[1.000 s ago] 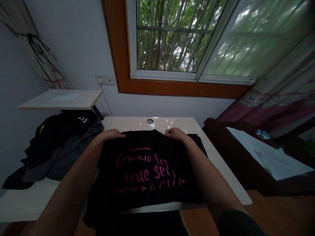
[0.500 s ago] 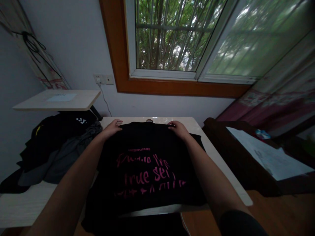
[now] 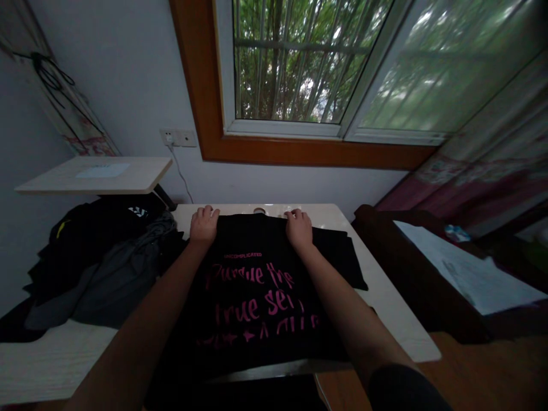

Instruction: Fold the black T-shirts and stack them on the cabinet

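Note:
A black T-shirt [image 3: 252,285] with pink lettering lies spread on a pale table, its neck edge toward the window. At its upper left corner my left hand [image 3: 204,224] is closed on the fabric, fingers curled over the edge. My right hand [image 3: 298,227] grips the upper right corner the same way. A sleeve [image 3: 340,257] lies flat on the table beyond my right wrist. My forearms cover the shirt's sides, and its lower part drops over the near edge of the table.
To the left, a heap of dark clothes [image 3: 107,257] sits below a small raised wooden shelf [image 3: 94,174]. The pale tabletop [image 3: 398,308] extends to the right. Beyond it stands a dark brown piece of furniture [image 3: 411,274] with white sheets [image 3: 466,268] on it.
Both hands have moved inward along the shirt's top edge, closer to each other. More of the right sleeve now shows outside my right hand, and the lettering is more readable.

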Action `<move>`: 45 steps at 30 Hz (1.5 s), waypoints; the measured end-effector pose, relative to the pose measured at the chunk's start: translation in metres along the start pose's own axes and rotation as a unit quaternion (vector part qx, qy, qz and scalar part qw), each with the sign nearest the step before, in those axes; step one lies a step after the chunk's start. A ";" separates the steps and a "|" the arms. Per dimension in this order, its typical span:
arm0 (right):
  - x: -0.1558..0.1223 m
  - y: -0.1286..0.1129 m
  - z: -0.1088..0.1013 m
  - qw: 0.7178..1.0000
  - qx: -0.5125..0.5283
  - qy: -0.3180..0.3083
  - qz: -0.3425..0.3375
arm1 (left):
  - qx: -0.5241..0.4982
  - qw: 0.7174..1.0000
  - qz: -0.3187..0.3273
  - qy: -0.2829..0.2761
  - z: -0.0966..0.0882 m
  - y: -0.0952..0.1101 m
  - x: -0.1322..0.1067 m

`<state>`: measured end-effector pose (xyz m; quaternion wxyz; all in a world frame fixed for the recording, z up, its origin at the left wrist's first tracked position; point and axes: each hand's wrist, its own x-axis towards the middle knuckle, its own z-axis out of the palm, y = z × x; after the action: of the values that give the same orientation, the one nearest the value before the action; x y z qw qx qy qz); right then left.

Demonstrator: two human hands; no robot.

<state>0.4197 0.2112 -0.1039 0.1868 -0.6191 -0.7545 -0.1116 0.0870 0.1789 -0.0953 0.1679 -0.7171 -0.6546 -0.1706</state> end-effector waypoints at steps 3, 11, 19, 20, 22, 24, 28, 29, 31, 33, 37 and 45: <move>-0.007 -0.023 0.001 0.997 0.029 -0.036 -0.056 | -0.023 0.998 0.052 -0.010 0.001 0.021 -0.009; -0.022 -0.046 0.022 0.987 0.099 -0.067 -0.107 | -0.099 0.995 -0.011 -0.001 0.031 0.044 -0.041; -0.019 -0.010 0.025 0.986 0.122 -0.076 -0.081 | -0.134 0.989 -0.052 -0.036 0.036 -0.003 -0.034; -0.020 -0.009 0.024 0.987 0.122 -0.072 -0.080 | -0.131 0.989 -0.046 -0.049 0.037 -0.006 -0.033; -0.020 -0.010 0.022 0.988 0.118 -0.061 -0.081 | -0.122 0.989 -0.036 -0.077 0.040 -0.011 -0.031; -0.022 -0.012 0.021 0.989 0.108 -0.053 -0.086 | -0.117 0.987 -0.037 -0.101 0.042 -0.014 -0.028; -0.022 -0.014 0.019 0.990 0.098 -0.056 -0.090 | -0.118 0.983 -0.038 -0.137 0.045 -0.019 -0.021; -0.022 -0.013 0.019 0.989 0.097 -0.057 -0.090 | -0.116 0.982 -0.038 -0.141 0.045 -0.020 -0.019; -0.021 -0.011 0.020 0.989 0.097 -0.058 -0.092 | -0.109 0.982 -0.039 -0.148 0.044 -0.023 -0.017; -0.020 -0.008 0.021 0.989 0.098 -0.058 -0.092 | -0.100 0.982 -0.042 -0.153 0.043 -0.024 -0.017; -0.021 -0.003 0.022 0.989 0.101 -0.055 -0.089 | -0.086 0.983 -0.045 -0.153 0.043 -0.025 -0.018; -0.028 -0.002 0.025 0.991 0.091 -0.058 -0.084 | -0.079 0.990 -0.037 -0.108 0.036 -0.024 -0.031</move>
<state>0.4184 0.1954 -0.1382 0.1885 -0.5395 -0.8203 -0.0214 0.0617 0.1700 -0.1409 0.0323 -0.7175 -0.6795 -0.1498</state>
